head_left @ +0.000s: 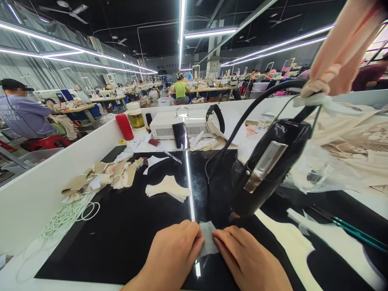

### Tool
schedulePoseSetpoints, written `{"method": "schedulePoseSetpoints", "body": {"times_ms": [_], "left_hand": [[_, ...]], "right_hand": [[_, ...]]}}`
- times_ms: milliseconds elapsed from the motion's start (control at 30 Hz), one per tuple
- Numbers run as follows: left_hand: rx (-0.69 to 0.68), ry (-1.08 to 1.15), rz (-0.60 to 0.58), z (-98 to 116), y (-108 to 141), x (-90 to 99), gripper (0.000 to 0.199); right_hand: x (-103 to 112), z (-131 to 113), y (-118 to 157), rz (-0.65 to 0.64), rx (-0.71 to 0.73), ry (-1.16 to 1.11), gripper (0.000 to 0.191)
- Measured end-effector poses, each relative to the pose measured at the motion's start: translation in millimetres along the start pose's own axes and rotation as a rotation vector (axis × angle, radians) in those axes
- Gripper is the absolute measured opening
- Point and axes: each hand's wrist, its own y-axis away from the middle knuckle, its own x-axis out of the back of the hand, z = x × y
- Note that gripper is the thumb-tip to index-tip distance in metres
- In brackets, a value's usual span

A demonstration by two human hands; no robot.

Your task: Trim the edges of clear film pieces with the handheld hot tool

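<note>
Between my two hands is a small piece of thin, whitish see-through material (208,238), close to the front of the black work surface. My left hand (174,250) pinches its left edge between thumb and curled fingers. The right edge is pinched by my right hand (247,254), its fingers pressed together. Just beyond my right hand hangs a black-wrapped hand tool (269,165) with a metal plate and a thick cable. Cream fabric cut pieces (166,188) lie stacked ahead of my hands, and a longer cream piece (286,238) lies to the right.
Tweezers (354,230) lie at the right. Beige cut pieces (106,176) and a pale green cord coil (68,216) are at the left. At the back stand a white box with a handle (182,125), a phone (180,135) and a red cylinder (124,126). Other people sit farther off.
</note>
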Motion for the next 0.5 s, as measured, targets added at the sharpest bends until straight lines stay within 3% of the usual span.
{"method": "schedulePoseSetpoints", "body": {"times_ms": [233, 400, 500], "left_hand": [[-0.056, -0.022, 0.096, -6.6, 1.8, -8.7, 0.015], [-0.13, -0.071, 0.208, -9.7, 3.1, -12.5, 0.018], [-0.25, -0.132, 0.336, -18.7, 5.1, -14.9, 0.028]], "right_hand": [[1.6, -7.4, -2.1, 0.049, -0.06, -0.013, 0.056], [-4.3, -2.4, -5.2, 0.055, 0.013, -0.026, 0.046], [-6.8, -10.3, -10.6, 0.055, -0.04, 0.032, 0.041]]}}
